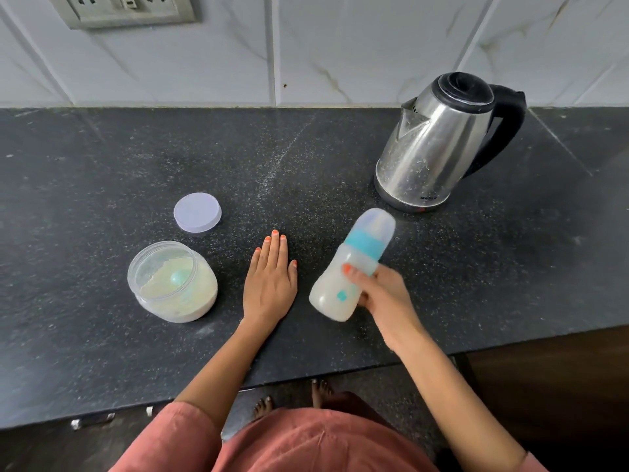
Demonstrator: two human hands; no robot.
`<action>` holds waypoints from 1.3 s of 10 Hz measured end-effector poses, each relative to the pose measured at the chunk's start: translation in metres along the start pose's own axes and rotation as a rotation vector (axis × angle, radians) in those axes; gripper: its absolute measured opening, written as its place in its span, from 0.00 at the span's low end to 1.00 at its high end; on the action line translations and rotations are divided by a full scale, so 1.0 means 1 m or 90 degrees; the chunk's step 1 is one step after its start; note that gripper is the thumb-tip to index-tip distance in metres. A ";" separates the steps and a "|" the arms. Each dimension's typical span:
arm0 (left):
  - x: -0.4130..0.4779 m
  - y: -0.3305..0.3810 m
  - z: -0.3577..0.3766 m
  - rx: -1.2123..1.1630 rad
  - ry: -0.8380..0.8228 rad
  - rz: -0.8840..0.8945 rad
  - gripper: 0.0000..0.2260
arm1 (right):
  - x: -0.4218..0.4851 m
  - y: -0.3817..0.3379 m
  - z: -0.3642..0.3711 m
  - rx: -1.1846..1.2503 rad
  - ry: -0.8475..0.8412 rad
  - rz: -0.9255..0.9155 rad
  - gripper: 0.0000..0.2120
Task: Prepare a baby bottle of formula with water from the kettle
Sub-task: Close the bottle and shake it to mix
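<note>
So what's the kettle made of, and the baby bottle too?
The kettle looks like shiny steel: it mirrors the light, though it is spotted. Its handle looks like black plastic. The bottle seems to be cloudy, see-through plastic, because the milky liquid shows through it.

Shiny steel kettle [439, 144] (speckled with spots), translucent plastic bottle [350, 267], clear plastic jar [172, 281], matt flecked stone counter [102, 165].

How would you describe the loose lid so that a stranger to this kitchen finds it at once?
Start at the dark counter. Left of the flat left hand stands an open jar of pale powder; the lid lies behind it, nearer the tiled wall. It is the only flat, pale lilac disc there.
</note>
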State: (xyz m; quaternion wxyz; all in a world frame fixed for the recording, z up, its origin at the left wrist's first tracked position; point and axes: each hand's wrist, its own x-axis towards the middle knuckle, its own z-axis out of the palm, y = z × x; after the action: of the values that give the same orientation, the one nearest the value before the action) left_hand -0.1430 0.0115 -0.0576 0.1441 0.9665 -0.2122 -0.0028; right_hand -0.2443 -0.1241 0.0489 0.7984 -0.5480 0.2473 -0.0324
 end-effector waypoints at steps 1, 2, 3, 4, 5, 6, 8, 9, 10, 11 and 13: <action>-0.001 0.000 0.000 -0.008 0.004 0.001 0.23 | 0.013 -0.010 0.002 0.227 0.092 -0.029 0.09; -0.001 0.000 0.000 0.000 0.003 0.002 0.24 | 0.008 -0.001 0.005 0.156 0.083 -0.005 0.08; 0.000 -0.001 0.001 0.005 0.003 0.001 0.24 | -0.007 0.010 0.004 -0.047 -0.011 0.050 0.09; 0.000 -0.001 0.001 0.000 0.005 0.002 0.24 | -0.001 0.000 0.000 0.029 0.012 0.003 0.10; -0.001 -0.001 0.002 -0.009 0.008 0.003 0.23 | 0.012 -0.010 0.000 0.239 0.101 -0.035 0.08; 0.000 -0.001 0.002 -0.004 0.007 0.004 0.23 | 0.005 -0.001 0.005 0.103 0.064 -0.020 0.09; 0.000 0.000 0.002 -0.002 0.008 0.002 0.24 | -0.002 -0.001 0.002 0.003 0.001 -0.004 0.10; 0.000 0.000 0.002 -0.005 0.009 0.002 0.24 | 0.013 -0.011 0.000 0.225 0.105 -0.041 0.07; -0.001 -0.001 0.002 0.001 0.008 0.003 0.24 | 0.006 -0.002 0.002 0.122 0.068 -0.029 0.10; 0.000 -0.001 0.001 0.005 0.007 0.004 0.24 | -0.011 0.009 0.001 -0.069 -0.025 0.015 0.11; 0.000 -0.001 0.002 0.002 -0.001 0.005 0.24 | 0.014 -0.015 -0.008 0.268 0.126 -0.030 0.10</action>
State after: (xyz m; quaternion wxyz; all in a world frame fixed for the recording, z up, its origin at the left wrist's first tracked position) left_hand -0.1430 0.0123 -0.0596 0.1423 0.9660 -0.2159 -0.0025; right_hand -0.2322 -0.1413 0.0551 0.8661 -0.3690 0.2993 -0.1555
